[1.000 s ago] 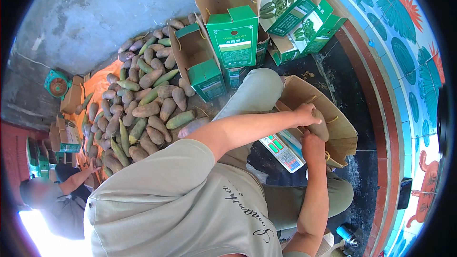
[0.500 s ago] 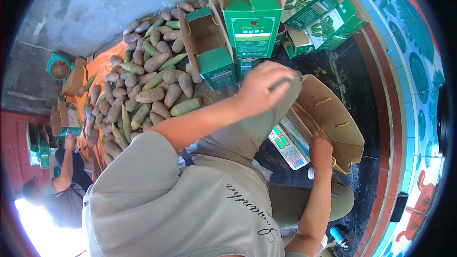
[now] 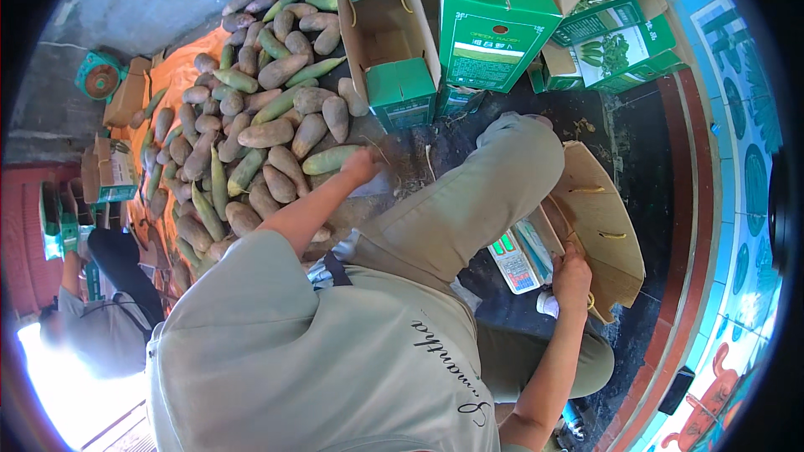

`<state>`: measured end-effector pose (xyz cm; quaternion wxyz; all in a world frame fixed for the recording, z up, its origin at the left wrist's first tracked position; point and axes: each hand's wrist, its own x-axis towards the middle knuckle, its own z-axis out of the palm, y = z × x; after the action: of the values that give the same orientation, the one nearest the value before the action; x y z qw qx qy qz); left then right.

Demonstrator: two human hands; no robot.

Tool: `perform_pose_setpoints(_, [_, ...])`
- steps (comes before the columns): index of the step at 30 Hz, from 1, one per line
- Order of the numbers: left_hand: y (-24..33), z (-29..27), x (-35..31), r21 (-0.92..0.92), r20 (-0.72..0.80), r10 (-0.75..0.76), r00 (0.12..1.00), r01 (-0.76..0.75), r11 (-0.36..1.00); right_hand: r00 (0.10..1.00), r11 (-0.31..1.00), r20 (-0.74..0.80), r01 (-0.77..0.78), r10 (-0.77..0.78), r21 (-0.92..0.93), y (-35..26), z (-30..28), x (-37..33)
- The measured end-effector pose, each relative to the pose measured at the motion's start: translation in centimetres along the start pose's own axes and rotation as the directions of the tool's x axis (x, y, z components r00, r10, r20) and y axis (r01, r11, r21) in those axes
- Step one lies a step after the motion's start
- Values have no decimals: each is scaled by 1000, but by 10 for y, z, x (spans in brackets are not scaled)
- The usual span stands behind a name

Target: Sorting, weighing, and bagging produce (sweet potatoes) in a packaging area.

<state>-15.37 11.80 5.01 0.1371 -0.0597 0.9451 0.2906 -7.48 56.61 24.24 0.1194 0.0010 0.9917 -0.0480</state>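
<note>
My left hand [image 3: 362, 167] reaches over the pile and is at the right end of a green radish [image 3: 328, 160]; its fingers are too blurred to show a grip. Around that radish lie many more long radishes, such as a brown, soil-coated one [image 3: 266, 133]. My right hand [image 3: 572, 280] is closed on the near edge of an open cardboard box [image 3: 605, 218], tipped with its brown inside showing and yellow cord handles. Right beside this box, partly covered, a white digital scale [image 3: 515, 266] shows lit green displays.
Open green-and-brown cartons [image 3: 400, 88] stand beyond my knee, with printed cartons [image 3: 624, 54] stacked farther right. An orange sheet [image 3: 177, 99] lies under the pile. A co-worker [image 3: 109, 318] is at the far left. A phone [image 3: 677, 390] lies near the tiled wall.
My left hand has swung from above my knee down and left to the radish pile. My right hand stays at the box edge. The co-worker's arm has lowered.
</note>
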Motion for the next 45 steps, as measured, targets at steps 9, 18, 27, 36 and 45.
perform_pose_setpoints(9, [-2, 57, -6, 486, 280, -10, 960, -133, 864, 999, 991, -45, -4, 10, 134, -1, 6, 3])
perform_pose_setpoints(18, [16, 73, 18, 669, 473, -117, 873, -269, 693, 999, 978, -23, -42, 48, 204, -4, 2, 4])
perform_pose_setpoints(27, [14, 63, 2, 704, 462, -36, 886, -342, 622, 995, 973, -95, 23, -1, 232, -5, 3, 6])
perform_pose_setpoints(36, [9, -13, -24, 636, 357, -21, 934, -226, 738, 999, 982, -34, 8, -2, 186, -2, 5, 5])
perform_pose_setpoints(45, [11, -79, -56, 299, -145, -83, 986, 124, 946, 998, 994, -63, -17, 23, 105, -6, 5, 5])
